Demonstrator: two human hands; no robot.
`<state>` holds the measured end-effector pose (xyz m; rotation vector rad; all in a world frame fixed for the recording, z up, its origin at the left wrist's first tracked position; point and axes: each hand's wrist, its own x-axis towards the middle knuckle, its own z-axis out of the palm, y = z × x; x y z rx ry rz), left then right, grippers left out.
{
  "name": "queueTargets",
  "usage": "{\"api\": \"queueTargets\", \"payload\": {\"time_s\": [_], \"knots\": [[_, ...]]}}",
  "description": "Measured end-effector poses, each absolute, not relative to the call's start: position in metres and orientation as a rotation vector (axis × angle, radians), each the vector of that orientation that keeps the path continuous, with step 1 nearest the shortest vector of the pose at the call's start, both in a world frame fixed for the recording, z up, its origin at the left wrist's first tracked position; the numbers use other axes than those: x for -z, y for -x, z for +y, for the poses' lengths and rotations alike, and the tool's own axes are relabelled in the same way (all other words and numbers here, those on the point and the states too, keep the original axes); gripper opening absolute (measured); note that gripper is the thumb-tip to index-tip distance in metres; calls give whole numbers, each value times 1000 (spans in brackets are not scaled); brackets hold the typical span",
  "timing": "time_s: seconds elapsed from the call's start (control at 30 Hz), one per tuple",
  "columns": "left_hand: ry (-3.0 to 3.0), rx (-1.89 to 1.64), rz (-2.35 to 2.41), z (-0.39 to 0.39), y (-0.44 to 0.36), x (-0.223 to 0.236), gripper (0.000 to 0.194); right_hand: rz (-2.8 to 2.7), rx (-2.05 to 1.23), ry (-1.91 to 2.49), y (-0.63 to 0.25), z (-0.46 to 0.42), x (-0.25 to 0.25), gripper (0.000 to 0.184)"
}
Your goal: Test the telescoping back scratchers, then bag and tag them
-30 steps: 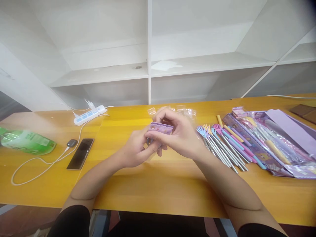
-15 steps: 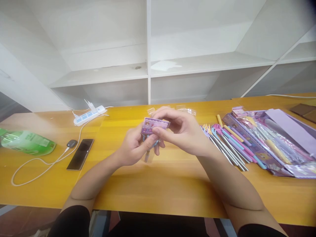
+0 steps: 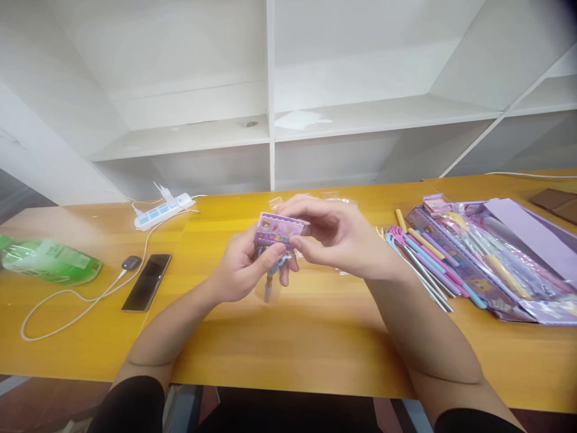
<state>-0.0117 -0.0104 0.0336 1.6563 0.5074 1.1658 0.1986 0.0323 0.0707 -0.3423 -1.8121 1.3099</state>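
Observation:
Both hands meet over the middle of the yellow table (image 3: pixel 288 343). My left hand (image 3: pixel 246 267) is closed round a small clear packet with a purple printed header card (image 3: pixel 279 230); thin coloured sticks hang below it inside the plastic. My right hand (image 3: pixel 342 240) pinches the card's right end between thumb and fingers. The packet is held a little above the table top.
Several coloured-handled metal sticks (image 3: pixel 419 261) and purple packaging (image 3: pixel 500 258) lie to the right. Clear bags (image 3: pixel 342 204) lie behind the hands. At the left are a phone (image 3: pixel 147 281), a cable, a white power strip (image 3: pixel 164 210) and a green pouch (image 3: pixel 49 261). White shelves stand behind.
The packet has been turned upright, so that the header card faces me. Both hands shifted slightly left and up, and the sticks now hang below the card.

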Motion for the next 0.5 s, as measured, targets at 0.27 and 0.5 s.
{"api": "queueTargets", "payload": {"time_s": [0.27,0.5], "knots": [[-1554,-1597,586,-5,16,-38,15,-1968,-625,789,-224,20,-87,15],[-1430,-1943,556,3,7,-44,14,-2397,-772,965,-179,3,-58,24]]}}
